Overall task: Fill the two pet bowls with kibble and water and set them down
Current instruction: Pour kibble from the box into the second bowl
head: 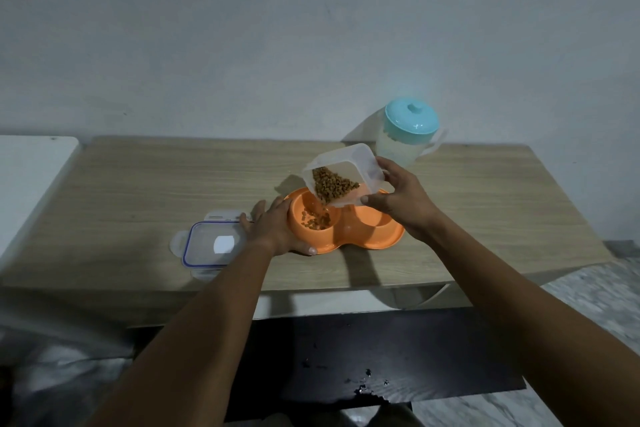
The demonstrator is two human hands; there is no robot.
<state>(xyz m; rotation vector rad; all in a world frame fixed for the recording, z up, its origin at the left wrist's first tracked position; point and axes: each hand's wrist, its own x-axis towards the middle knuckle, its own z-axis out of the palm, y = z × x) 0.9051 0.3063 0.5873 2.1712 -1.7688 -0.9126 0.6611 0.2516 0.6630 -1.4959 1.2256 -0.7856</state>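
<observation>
An orange double pet bowl (pixel 363 240) sits on the wooden table (pixel 145 184). My left hand (pixel 273 229) grips its left rim. My right hand (pixel 398 194) holds a clear plastic container (pixel 349 163) tilted over the left bowl. Brown kibble (pixel 330 185) slides from the container's lower corner, and some pieces lie in the left bowl (pixel 317 220). The right bowl (pixel 372 218) is partly hidden behind the container and shows no contents. A translucent water pitcher with a teal lid (pixel 410 130) stands upright at the back right.
The container's clear lid with a blue seal (pixel 213 244) lies flat on the table left of the bowl, near the front edge. A white surface (pixel 31 177) adjoins the table on the left. A dark panel (pixel 363 354) lies below the front edge.
</observation>
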